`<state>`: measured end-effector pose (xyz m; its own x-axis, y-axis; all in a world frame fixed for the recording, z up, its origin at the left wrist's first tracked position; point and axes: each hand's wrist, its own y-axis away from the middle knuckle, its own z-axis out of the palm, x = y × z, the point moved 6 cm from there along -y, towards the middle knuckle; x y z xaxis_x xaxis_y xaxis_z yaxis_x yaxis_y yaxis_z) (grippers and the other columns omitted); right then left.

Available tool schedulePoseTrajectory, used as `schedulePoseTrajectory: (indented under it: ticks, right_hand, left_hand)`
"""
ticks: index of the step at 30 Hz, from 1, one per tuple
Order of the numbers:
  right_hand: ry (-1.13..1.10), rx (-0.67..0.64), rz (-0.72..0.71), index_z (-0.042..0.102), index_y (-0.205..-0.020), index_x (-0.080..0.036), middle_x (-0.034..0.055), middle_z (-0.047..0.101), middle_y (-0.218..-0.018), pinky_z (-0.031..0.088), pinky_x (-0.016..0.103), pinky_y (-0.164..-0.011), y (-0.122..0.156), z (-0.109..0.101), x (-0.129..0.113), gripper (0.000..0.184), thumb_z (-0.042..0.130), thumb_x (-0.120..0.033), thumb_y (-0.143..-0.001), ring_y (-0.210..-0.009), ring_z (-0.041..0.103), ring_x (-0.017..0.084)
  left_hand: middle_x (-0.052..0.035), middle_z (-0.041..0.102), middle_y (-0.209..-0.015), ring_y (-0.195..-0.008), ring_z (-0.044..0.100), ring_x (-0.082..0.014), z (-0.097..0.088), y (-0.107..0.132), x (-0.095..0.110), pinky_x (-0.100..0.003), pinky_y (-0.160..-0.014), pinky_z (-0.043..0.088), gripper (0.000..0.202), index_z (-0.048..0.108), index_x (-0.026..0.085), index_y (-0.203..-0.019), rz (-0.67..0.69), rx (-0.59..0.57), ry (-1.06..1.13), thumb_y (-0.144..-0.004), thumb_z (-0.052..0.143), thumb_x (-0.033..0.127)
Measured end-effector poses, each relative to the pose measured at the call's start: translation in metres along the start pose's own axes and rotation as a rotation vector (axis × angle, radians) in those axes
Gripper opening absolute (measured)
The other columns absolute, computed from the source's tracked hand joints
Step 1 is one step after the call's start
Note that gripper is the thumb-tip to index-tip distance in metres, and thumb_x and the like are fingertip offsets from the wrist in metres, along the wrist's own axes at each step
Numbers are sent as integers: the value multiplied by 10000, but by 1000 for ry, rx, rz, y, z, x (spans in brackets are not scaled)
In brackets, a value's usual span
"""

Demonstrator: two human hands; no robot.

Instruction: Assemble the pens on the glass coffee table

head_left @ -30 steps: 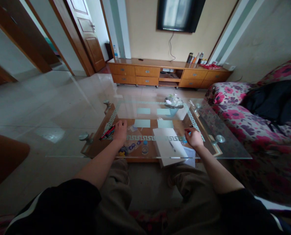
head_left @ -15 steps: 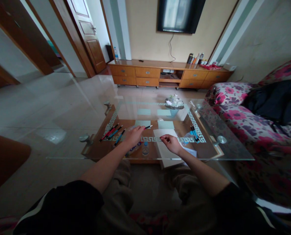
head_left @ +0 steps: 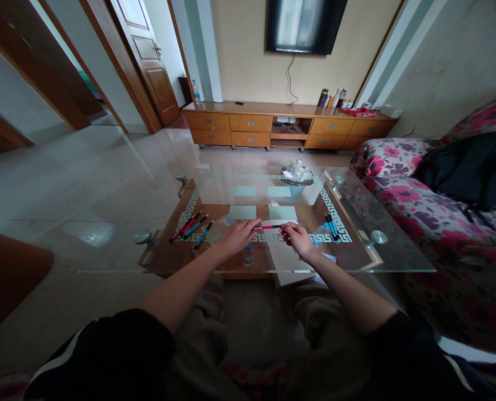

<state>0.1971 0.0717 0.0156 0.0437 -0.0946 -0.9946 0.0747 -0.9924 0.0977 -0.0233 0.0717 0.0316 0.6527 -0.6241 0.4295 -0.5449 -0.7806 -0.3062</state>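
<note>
A red and black pen lies level between my two hands above the glass table. My left hand is closed on its left end. The fingers of my right hand pinch the black end at the right. Below my right hand is a white sheet or pad. Several red and blue pens lie left of my left hand. More blue and black pens lie to the right of my right hand. A small clear bottle with a blue cap shows below my left hand.
Behind the table's far edge is a basket with crumpled plastic. A floral sofa with a black bag stands at the right. Along the wall runs a wooden TV cabinet with bottles and cans on top.
My left hand has moved right with the pen, and my right hand has closed on the pen's other end. The pen now lies level between them.
</note>
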Motion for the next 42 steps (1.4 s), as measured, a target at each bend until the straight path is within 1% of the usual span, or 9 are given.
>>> schedulePoseTrajectory:
  ticks: [4,7,12,16,21,25,30,35,42]
  right_hand:
    - [-28,60,53,648,-764,-186,10,650,-706,303,228,-464,-1,-13,-1,365,705,-547,-746,-512,433,89]
    - [-27,80,50,672,-798,-182,11,655,-714,315,224,-471,-1,-17,-3,349,727,-520,-731,-515,434,85]
    - [-22,46,39,683,-809,-183,3,645,-703,303,230,-473,2,-12,-3,336,735,-505,-731,-524,439,92]
    - [14,-21,-15,683,-817,-191,0,652,-701,311,239,-489,2,-6,-4,323,720,-507,-758,-536,441,100]
    - [125,-89,-95,695,-798,-188,3,659,-705,330,244,-511,1,-3,-6,328,700,-517,-789,-564,447,107]
    - [166,-114,-112,711,-782,-185,5,656,-697,350,256,-535,3,1,-7,343,678,-526,-808,-572,458,113]
    - [226,-185,-97,732,-781,-178,20,672,-695,381,270,-561,5,14,-5,408,637,-570,-842,-577,486,124]
    - [173,-243,-17,704,-779,-177,30,667,-677,385,268,-544,4,21,4,517,570,-667,-877,-555,491,123]
    - [137,-290,83,670,-752,-171,30,641,-647,349,253,-514,6,21,9,518,567,-663,-879,-537,481,115]
  left_hand:
    - [-79,706,-1251,-1140,662,-208,-5,2,-12,-355,-1019,518,324,638,228,-1297,-35,46,26,-1054,454,338]
    - [-56,738,-1149,-1046,682,-197,-10,4,-18,-330,-964,525,288,687,233,-1184,-69,72,35,-1052,459,349]
    - [-57,736,-1134,-978,692,-193,-7,6,-22,-306,-887,540,389,602,235,-1355,-127,26,67,-1008,560,405]
    - [-68,718,-1193,-1078,667,-197,-6,3,-15,-324,-968,514,305,669,221,-1237,-53,62,79,-1052,476,367]
    - [-79,698,-1061,-934,657,-199,-11,2,-16,-318,-865,524,309,688,200,-1204,-106,86,-8,-1044,488,372]
    - [-88,676,-1120,-1049,624,-236,-13,3,-11,-367,-952,499,297,704,222,-1190,-53,50,-157,-1029,514,384]
    - [-84,654,-1205,-1118,610,-236,-7,0,10,-369,-990,486,336,621,233,-1332,129,-32,-118,-1019,530,314]
    - [-71,665,-1109,-1017,641,-195,-2,-2,20,-309,-915,510,337,630,229,-1304,153,-91,-37,-1058,400,228]
    - [-73,662,-1113,-1010,648,-188,-4,-1,22,-287,-892,513,332,611,226,-1333,159,-83,-59,-1070,419,292]
